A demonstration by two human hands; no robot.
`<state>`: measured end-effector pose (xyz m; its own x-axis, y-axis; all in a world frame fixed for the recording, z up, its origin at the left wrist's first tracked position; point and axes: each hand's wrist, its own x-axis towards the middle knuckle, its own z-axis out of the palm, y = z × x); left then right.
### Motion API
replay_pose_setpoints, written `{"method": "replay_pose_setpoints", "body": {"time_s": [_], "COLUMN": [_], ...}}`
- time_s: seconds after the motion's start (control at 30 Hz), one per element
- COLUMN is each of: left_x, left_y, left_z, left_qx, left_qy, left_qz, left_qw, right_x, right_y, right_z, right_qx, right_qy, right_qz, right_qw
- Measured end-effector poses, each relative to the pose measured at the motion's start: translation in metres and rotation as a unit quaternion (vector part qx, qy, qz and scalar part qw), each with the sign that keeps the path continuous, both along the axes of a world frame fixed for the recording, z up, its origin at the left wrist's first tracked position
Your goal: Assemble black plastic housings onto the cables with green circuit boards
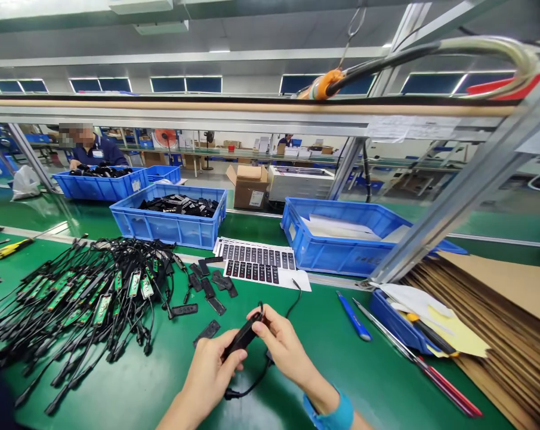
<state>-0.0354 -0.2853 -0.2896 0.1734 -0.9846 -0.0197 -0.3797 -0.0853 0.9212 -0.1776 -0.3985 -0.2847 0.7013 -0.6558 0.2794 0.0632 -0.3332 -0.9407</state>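
Note:
Between my two hands is a small black controller case (241,338) with cables at its ends. My left hand (213,364) grips its near end, thumb and fingers closed around it. The far end is pinched by my right hand (281,341), which wears a blue wristband. One black cable (255,382) curls down below the hands to a plug; another runs up and right over the green table. Just left of my left hand lies a loose black cover (206,332). More black covers (211,283) are scattered beyond.
A big pile of cabled green circuit boards (102,309) spreads over the left. Behind stand a blue bin of black parts (169,230), label sheets (256,261) and another blue bin (341,254). A blue pen-like tool (354,316) and stacked cardboard (488,334) lie right. A co-worker (99,149) sits far left.

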Motion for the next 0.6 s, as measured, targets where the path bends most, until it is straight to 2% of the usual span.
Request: {"method": "replay_pose_setpoints", "body": {"time_s": [0.07, 0.1, 0.17, 0.23, 0.3, 0.4, 0.5, 0.6], "left_x": [0.002, 0.003, 0.003, 0.0, -0.007, -0.022, -0.038, -0.05], "left_y": [-0.004, -0.007, -0.017, -0.03, -0.044, -0.061, -0.066, -0.061], "left_z": [0.0, 0.0, -0.003, -0.006, -0.01, -0.013, -0.016, -0.016], "left_qx": [0.004, 0.005, 0.019, 0.047, 0.076, 0.097, 0.124, 0.123], "left_qy": [0.006, 0.012, 0.004, -0.054, -0.144, -0.261, -0.329, -0.339], "left_qz": [-0.015, -0.022, -0.027, -0.021, -0.012, -0.027, -0.069, -0.129], "left_qw": [1.0, 1.0, 0.999, 0.997, 0.987, 0.96, 0.934, 0.924], "right_x": [-0.003, -0.005, -0.009, -0.012, -0.014, -0.019, -0.032, -0.053], "right_y": [-0.007, -0.014, -0.034, -0.059, -0.084, -0.109, -0.116, -0.113], "right_z": [0.002, 0.004, 0.005, 0.003, -0.006, -0.026, -0.043, -0.047], "right_qx": [0.061, 0.088, 0.117, 0.12, 0.11, 0.089, 0.055, -0.004], "right_qy": [-0.039, -0.061, -0.09, -0.084, -0.048, 0.029, 0.128, 0.246], "right_qz": [0.031, 0.023, -0.05, -0.142, -0.185, -0.214, -0.24, -0.267], "right_qw": [0.997, 0.994, 0.988, 0.979, 0.975, 0.972, 0.961, 0.932]}}
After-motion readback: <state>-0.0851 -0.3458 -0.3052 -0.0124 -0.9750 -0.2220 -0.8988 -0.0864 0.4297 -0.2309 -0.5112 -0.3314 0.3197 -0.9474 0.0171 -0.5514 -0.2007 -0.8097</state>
